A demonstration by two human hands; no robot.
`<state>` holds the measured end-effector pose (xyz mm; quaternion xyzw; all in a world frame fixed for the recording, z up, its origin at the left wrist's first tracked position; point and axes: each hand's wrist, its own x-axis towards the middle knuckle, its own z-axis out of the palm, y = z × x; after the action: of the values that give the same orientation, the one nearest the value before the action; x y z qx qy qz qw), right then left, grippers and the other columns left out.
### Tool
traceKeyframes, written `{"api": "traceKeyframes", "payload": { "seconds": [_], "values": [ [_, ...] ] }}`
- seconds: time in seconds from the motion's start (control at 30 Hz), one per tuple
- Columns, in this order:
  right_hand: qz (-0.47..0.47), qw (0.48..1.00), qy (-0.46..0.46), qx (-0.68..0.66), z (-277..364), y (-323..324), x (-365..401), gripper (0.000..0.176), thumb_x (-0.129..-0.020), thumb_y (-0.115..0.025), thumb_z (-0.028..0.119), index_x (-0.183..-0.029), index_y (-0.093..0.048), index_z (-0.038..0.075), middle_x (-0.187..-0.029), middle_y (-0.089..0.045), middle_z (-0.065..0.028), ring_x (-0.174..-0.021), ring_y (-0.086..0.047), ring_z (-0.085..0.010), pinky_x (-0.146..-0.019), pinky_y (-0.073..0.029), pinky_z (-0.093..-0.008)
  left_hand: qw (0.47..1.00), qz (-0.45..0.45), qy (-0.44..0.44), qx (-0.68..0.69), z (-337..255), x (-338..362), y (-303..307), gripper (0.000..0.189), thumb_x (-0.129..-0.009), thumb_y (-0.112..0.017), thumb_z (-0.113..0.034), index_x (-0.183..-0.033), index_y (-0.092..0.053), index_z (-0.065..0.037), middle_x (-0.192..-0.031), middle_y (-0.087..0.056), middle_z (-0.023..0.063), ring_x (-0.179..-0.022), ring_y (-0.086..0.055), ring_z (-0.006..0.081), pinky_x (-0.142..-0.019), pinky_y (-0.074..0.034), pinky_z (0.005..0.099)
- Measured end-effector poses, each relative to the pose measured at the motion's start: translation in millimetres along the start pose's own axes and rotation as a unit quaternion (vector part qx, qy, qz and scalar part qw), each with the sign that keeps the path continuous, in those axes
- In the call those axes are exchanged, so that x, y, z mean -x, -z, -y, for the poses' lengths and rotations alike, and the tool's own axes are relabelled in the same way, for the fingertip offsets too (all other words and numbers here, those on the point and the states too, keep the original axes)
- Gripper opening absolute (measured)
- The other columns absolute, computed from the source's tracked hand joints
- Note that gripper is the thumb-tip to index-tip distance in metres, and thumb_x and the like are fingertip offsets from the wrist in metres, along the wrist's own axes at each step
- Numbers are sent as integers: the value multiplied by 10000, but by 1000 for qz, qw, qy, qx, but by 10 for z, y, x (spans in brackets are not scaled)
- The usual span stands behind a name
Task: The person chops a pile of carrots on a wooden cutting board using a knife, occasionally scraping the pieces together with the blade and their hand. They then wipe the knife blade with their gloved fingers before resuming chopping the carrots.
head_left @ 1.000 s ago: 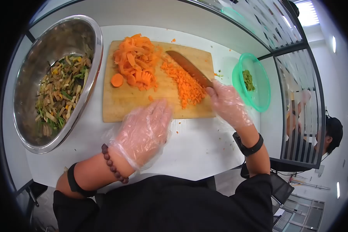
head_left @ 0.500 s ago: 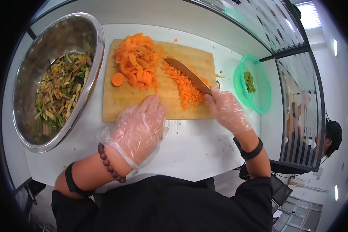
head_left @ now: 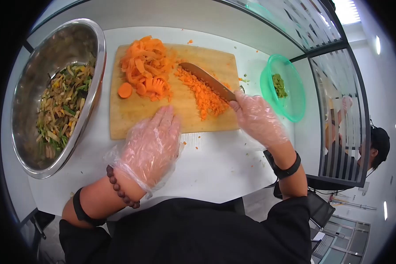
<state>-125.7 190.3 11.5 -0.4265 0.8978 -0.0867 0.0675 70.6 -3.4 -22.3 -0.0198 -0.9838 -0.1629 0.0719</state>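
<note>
My right hand [head_left: 257, 116], in a clear plastic glove, is closed round the handle of a knife [head_left: 209, 81]. The blade lies along the upper right edge of a heap of finely chopped carrot [head_left: 202, 97]. My left hand [head_left: 152, 141], gloved too, rests flat with its fingers stretched out on the near edge of a wooden cutting board [head_left: 141, 114], holding nothing. Beyond its fingertips, at the board's left, are a pile of orange carrot strips [head_left: 145, 64] and a round carrot piece [head_left: 125, 90].
A large steel bowl [head_left: 102, 66] of mixed chopped vegetables stands at the left. To the right is a green basket [head_left: 295, 99] with some green mash. Small scraps dot the white table [head_left: 207, 171]. Beyond a partition at the right is another person [head_left: 378, 147].
The board, carrots and bowls appear shifted slightly left and mostly upward in view. Both hands keep their poses, and the knife stays on the chopped carrot.
</note>
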Motion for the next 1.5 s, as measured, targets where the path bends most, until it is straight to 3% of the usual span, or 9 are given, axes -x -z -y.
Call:
{"api": "traceKeyframes", "payload": {
  "seconds": [0.13,0.33,0.43,0.83,0.93,1.0,1.13,1.33,1.5],
  "values": [
    [19,999,-36,-19,50,-49,-27,193,-1001,-601,176,-982,-539,-5,-733,-620,-269,-741,-621,-483,-673,-464,-581,998,50,33,16,-46,-44,75,576,-872,-707,-180,-1382,-520,10,-1465,-517,250,-1207,-605,384,-982,-505,467],
    [21,998,-49,-30,111,-61,-15,215,-1004,-601,188,-954,-540,-13,-731,-614,-277,-742,-603,-503,-663,-461,-577,1000,-5,4,-18,-14,7,-43,606,-869,-713,-187,-1402,-511,21,-1463,-519,253,-1193,-609,380,-980,-506,469],
    [40,998,-44,4,92,104,-15,163,-981,-594,145,-928,-545,-1,-732,-628,-277,-743,-630,-488,-692,-504,-571,1000,21,7,-7,-29,-20,26,594,-874,-708,-182,-1398,-517,21,-1462,-519,258,-1189,-609,384,-981,-505,469],
    [38,999,4,26,-175,13,-174,219,-990,-587,197,-940,-540,-11,-775,-639,-285,-808,-622,-497,-727,-481,-582,999,32,18,-7,-40,-23,45,588,-868,-708,-169,-1393,-520,18,-1461,-523,245,-1152,-611,388,-961,-508,475],
    [51,998,-17,24,-135,69,-168,220,-991,-587,194,-930,-537,-12,-794,-641,-284,-829,-620,-491,-739,-478,-577,999,-22,-19,-14,17,9,-40,569,-864,-707,-166,-1374,-534,17,-1455,-529,244,-1142,-615,390,-952,-510,480],
    [60,998,-32,17,-133,33,-140,227,-991,-588,196,-916,-537,-13,-798,-641,-279,-825,-619,-491,-734,-481,-572,1000,8,4,2,-35,7,14,557,-865,-703,-165,-1366,-542,20,-1448,-534,250,-1158,-614,393,-960,-509,480],
    [31,999,1,29,-189,150,-178,210,-1015,-572,209,-1004,-559,0,-809,-646,-270,-806,-623,-477,-708,-479,-564,1000,17,7,3,-25,-19,36,557,-869,-699,-163,-1369,-540,25,-1444,-534,259,-1209,-599,393,-989,-500,473],
    [-5,998,52,-30,-338,161,-244,225,-1009,-590,213,-955,-561,-4,-815,-624,-259,-811,-603,-473,-707,-471,-531,1000,8,1,-9,-19,2,-20,571,-875,-702,-170,-1385,-531,20,-1451,-532,254,-1209,-604,386,-994,-501,471],
    [-27,999,-16,-5,-365,331,-118,148,-987,-573,162,-985,-564,15,-849,-635,-270,-812,-608,-482,-727,-469,-587,1000,25,7,-1,-6,-20,40,580,-883,-704,-183,-1397,-526,17,-1461,-528,253,-1243,-588,389,-1013,-489,474]
  ]
}}
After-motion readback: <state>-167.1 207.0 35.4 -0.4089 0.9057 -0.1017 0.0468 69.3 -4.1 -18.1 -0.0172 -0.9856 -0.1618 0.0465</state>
